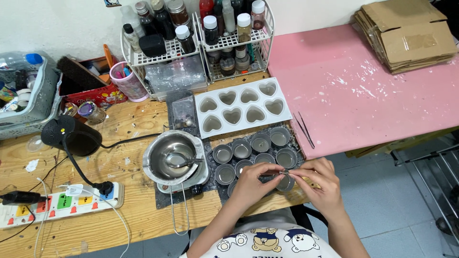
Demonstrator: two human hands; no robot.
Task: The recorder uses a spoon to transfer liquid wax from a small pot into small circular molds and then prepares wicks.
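Metal tins sit low centre, mostly holding set wax; left hand and right hand pinch a thin wick piece over the nearest tin, heart mould already filled

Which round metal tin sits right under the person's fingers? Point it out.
The tin at the near right end of the cluster, under the right hand and left hand pinching a small piece. The other tins stand farther back, untouched.

Left of the white heart mould: metal pot, black lamp, power strip. Right: tweezers, folded cardboard.
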